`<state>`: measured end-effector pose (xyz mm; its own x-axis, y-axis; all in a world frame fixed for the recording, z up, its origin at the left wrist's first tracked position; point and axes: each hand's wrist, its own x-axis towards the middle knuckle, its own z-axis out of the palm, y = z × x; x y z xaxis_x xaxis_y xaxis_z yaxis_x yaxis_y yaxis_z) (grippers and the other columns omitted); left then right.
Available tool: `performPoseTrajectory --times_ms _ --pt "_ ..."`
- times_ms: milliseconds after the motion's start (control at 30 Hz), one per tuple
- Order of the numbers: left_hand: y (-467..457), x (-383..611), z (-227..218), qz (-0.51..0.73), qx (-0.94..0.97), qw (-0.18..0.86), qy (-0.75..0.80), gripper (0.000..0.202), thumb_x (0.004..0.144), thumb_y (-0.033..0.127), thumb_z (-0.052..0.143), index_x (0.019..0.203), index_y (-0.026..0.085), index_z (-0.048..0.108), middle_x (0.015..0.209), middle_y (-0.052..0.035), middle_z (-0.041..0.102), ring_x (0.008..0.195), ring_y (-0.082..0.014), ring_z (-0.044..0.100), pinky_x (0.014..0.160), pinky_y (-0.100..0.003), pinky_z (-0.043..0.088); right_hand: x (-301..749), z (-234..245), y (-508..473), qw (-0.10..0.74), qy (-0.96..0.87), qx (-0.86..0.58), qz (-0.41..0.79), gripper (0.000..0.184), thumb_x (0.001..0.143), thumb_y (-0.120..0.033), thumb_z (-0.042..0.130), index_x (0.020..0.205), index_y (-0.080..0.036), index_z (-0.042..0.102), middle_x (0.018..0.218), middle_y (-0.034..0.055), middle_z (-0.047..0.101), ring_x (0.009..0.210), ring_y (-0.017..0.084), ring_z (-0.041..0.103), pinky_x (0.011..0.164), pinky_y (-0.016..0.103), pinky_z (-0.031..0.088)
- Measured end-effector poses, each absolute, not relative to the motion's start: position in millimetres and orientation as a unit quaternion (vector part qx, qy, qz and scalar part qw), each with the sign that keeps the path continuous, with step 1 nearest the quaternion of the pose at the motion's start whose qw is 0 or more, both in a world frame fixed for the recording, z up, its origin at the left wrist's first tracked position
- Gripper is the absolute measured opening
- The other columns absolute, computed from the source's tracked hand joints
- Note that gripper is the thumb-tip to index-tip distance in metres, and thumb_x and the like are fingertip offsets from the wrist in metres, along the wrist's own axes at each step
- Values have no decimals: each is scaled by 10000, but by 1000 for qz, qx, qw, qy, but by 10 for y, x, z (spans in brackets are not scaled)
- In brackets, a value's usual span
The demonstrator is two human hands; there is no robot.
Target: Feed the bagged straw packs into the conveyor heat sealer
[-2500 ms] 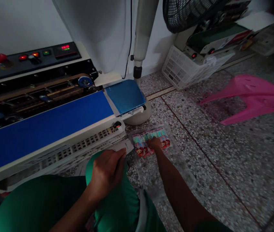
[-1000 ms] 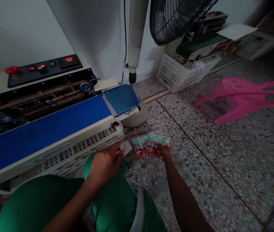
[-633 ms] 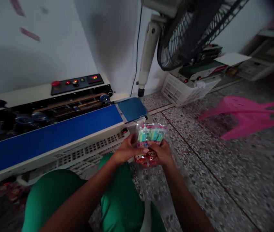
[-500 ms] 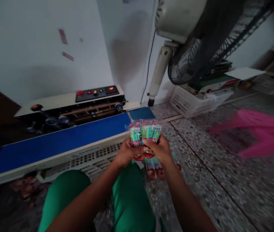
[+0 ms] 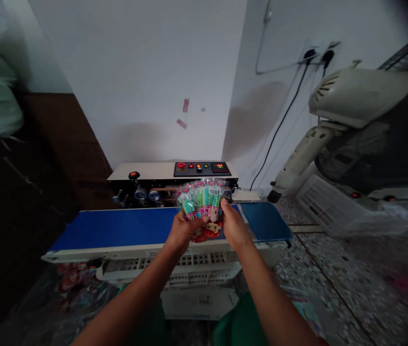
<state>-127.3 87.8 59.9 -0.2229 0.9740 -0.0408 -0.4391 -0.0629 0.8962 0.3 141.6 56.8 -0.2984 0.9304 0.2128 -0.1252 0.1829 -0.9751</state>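
A fan of clear plastic packets [image 5: 202, 198] with green and blue sticks inside and red cartoon figures at the bottom is in my hands, tilted up toward the sealing machine. My left hand [image 5: 185, 229] grips the lower left part, thumb across the front. Along the right edge, my right hand [image 5: 235, 225] holds the packets with its thumb pointing up; its other fingers are hidden behind. Just beyond the packets is the band sealer [image 5: 142, 173] with a lit control panel [image 5: 204, 168]. Its blue conveyor belt [image 5: 117, 228] runs beneath my hands.
White plastic baskets [image 5: 175, 274] sit under the belt. More red-figured packets [image 5: 76, 283] lie low at the left. On the right are a fan on a stand [image 5: 304, 154], a white crate [image 5: 319, 204] and a black cable [image 5: 283, 120]. Brown cardboard [image 5: 67, 129] stands at the left.
My view has swung left and my hands have moved from the floor side to the front of the belt. The packets are spread wider, and my right thumb has shifted to their edge.
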Motion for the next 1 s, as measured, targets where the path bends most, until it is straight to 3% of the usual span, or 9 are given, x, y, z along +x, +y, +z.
performPoseTrajectory --times_ms 100,233,400,533,700,800,1000 --pt "892 -1367 585 642 309 548 438 462 488 270 855 863 109 639 660 -50 692 462 -153 602 450 -258 480 -204 501 1530 508 -506 -327 615 376 739 -532 624 945 -217 639 876 13 685 832 184 624 726 288 486" --pt "889 -1404 509 656 260 551 445 492 502 320 847 899 125 631 607 -33 671 395 -140 565 336 -209 390 -390 424 1576 525 -487 -333 613 348 647 -418 747 899 -199 649 838 8 678 774 163 605 709 278 479" --pt "859 -1410 410 687 215 545 430 438 563 324 814 897 141 598 644 -15 660 387 -115 531 292 -183 316 -492 269 1612 542 -426 -330 645 364 728 -489 652 932 -188 674 903 35 693 832 190 608 740 317 479" --pt "881 -1403 369 691 181 549 434 432 593 298 797 926 162 558 670 -12 664 450 -157 590 312 -195 354 -511 197 1675 604 -373 -351 610 397 752 -499 619 975 -173 662 968 43 685 858 190 603 750 315 465" --pt "940 -1402 336 680 180 564 433 404 595 312 794 889 149 570 649 -19 662 435 -164 586 299 -206 358 -376 206 1771 580 -490 -420 497 364 772 -503 589 873 -162 665 803 10 657 740 152 551 677 256 426" --pt "954 -1396 334 675 194 569 429 380 598 308 794 870 134 593 663 -33 671 447 -159 593 306 -200 356 -274 209 1801 553 -524 -402 508 333 747 -483 620 832 -162 647 730 -7 615 673 131 517 632 234 411" --pt "979 -1399 312 672 180 570 438 350 590 296 802 832 145 600 661 -28 682 481 -176 621 315 -196 360 -168 214 1815 629 -503 -390 447 310 834 -468 512 955 -190 580 839 4 599 741 123 520 704 232 419"
